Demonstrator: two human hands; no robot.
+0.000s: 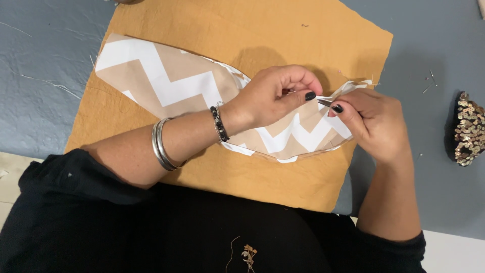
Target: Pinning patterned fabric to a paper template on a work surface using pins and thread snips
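Note:
A curved piece of beige and white zigzag fabric (pixel 172 76) lies on a mustard yellow cloth (pixel 242 30). My left hand (pixel 273 96) rests on the zigzag fabric near its right end, thumb and fingers pinching the fabric edge. My right hand (pixel 376 124) meets it from the right, pinching a thin metal pin (pixel 325 102) at the same edge. Both hands have dark painted nails. Silver bangles and a beaded bracelet sit on my left forearm.
A grey felt-like surface (pixel 434 45) lies under the yellow cloth. Loose pins (pixel 429 83) are scattered on it at the right. A gold sequined item (pixel 470 129) sits at the right edge. My black clothing fills the bottom of the view.

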